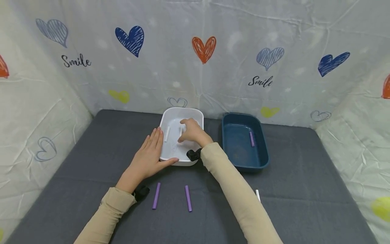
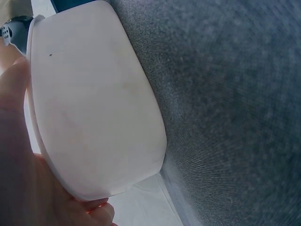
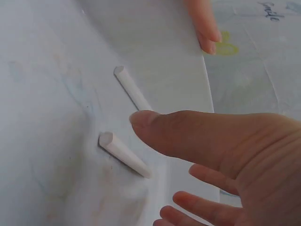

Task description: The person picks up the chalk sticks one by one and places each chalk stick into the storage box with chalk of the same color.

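Two white chalk sticks lie in a white tray, one chalk stick toward its left wall and the other chalk stick under my right hand. The right thumb and fingers are spread apart around this second stick, holding nothing. My left hand rests against the tray's left side, its fingers straight along the rim and the thumb at the near corner. In the left wrist view, the outer wall of the white tray fills the space beside that hand.
A dark blue tray stands right of the white one, with one purple chalk stick inside. Two more purple sticks, one left and one right, lie on the near tabletop. A white stick is partly hidden behind the right sleeve.
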